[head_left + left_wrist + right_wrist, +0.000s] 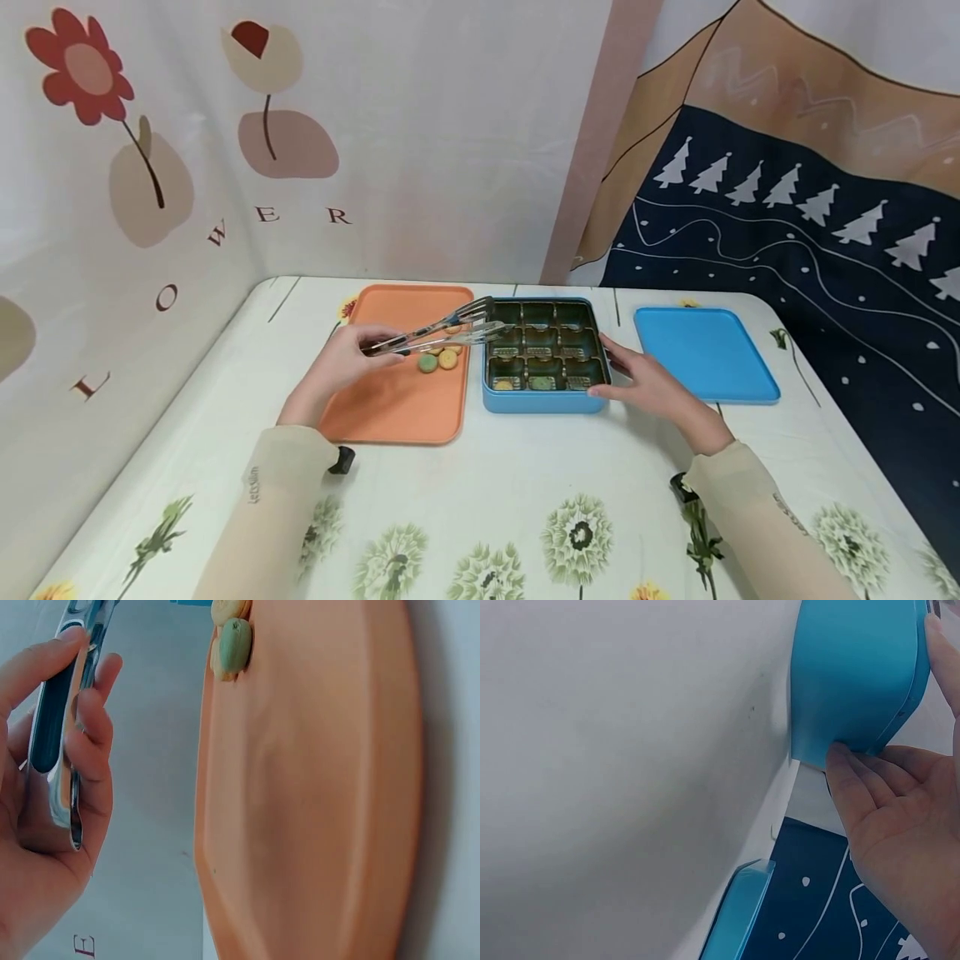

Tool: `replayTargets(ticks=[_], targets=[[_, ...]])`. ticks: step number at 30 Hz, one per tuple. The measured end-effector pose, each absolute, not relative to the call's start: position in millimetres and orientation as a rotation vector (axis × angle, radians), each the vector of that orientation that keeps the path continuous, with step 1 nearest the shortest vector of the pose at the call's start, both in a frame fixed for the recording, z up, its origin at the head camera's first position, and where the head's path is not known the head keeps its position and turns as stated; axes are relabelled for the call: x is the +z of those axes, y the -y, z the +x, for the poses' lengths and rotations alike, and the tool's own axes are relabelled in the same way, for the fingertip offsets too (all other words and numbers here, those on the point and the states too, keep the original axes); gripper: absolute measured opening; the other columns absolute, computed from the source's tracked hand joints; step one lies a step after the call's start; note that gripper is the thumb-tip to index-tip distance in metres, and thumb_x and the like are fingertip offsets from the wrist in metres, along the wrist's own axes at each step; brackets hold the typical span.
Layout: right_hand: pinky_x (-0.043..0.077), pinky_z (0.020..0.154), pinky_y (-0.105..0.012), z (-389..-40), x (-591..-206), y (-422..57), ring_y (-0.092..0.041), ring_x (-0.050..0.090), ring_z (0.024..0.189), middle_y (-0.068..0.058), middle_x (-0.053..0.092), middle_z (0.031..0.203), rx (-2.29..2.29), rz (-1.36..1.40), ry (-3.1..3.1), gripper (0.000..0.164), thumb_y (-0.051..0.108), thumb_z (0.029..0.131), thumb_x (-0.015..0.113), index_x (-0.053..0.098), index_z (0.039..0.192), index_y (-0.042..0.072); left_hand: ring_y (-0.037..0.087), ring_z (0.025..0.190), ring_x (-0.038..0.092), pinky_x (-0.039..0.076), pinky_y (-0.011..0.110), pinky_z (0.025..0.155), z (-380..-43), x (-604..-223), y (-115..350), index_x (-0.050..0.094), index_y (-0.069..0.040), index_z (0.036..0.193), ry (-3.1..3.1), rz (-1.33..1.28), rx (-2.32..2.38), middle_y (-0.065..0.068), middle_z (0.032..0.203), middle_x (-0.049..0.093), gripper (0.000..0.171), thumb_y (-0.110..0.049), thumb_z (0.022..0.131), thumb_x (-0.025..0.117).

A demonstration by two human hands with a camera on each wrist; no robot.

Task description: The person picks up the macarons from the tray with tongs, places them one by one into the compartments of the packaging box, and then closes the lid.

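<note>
tongs (54, 724) in l. grip (339, 360) — tips over box (543, 402) (r. grip (647, 383) on side)

The table (510, 467) is seen from the head, forward and down. The orange tray (397, 412) is also seen close from the left wrist, the blue box (543, 403) from the right.

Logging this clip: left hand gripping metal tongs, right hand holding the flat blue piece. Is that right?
Not quite: in the head view, the right hand holds the side of the blue compartment box, not the flat blue piece. The left hand does grip the metal tongs.
</note>
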State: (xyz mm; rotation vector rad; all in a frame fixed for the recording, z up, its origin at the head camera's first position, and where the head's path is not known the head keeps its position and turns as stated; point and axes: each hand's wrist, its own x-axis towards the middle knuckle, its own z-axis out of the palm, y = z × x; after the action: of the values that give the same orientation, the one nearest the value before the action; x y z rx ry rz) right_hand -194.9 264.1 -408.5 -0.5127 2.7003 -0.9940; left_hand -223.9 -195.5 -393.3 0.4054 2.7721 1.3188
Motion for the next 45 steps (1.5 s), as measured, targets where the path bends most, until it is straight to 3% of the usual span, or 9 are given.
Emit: replayTargets(ticks=[12, 32, 45], targets=[[0.037, 0.111, -0.058, -193.5, -407.5, -263.3, -0.047, 0.037, 0.141, -0.027, 0.020, 0.163, -0.994, -0.510, -2.705, 0.098, 0.044, 0.091, 0.071, 0.013, 0.160, 0.005, 0.009, 0.081, 0.061, 0.051, 0.022, 0.071, -210.5, -398.2, 224.6, 0.074, -0.011, 0.116, -2.758, 0.328, 1.387, 0.012, 0.108, 0.072, 0.039, -0.033, 0.084, 0.081], [0.037, 0.111, -0.058, -193.6, -407.6, -262.7, -0.047, 0.037, 0.142, -0.026, 0.019, 0.163, -1.011, -0.497, -2.698, 0.098, 0.042, 0.091, 0.072, 0.013, 0.160, 0.006, 0.002, 0.079, 0.062, 0.052, 0.023, 0.066, -185.6, -405.2, 272.7, 0.074, -0.008, 0.118, -2.867, 0.249, 1.194, 0.017, 0.114, 0.073, 0.037, -0.024, 0.086, 0.080], [0.037, 0.112, -0.057, -193.8, -406.1, -263.5, -0.046, 0.037, 0.142, -0.025, 0.018, 0.164, -1.012, -0.503, -2.693, 0.100, 0.044, 0.090, 0.072, 0.012, 0.161, 0.007, 0.014, 0.078, 0.058, 0.048, 0.026, 0.063, -181.3, -409.5, 280.7, 0.072, -0.007, 0.120, -2.866, 0.188, 1.067, 0.017, 0.111, 0.072, 0.042, -0.031, 0.087, 0.079]])
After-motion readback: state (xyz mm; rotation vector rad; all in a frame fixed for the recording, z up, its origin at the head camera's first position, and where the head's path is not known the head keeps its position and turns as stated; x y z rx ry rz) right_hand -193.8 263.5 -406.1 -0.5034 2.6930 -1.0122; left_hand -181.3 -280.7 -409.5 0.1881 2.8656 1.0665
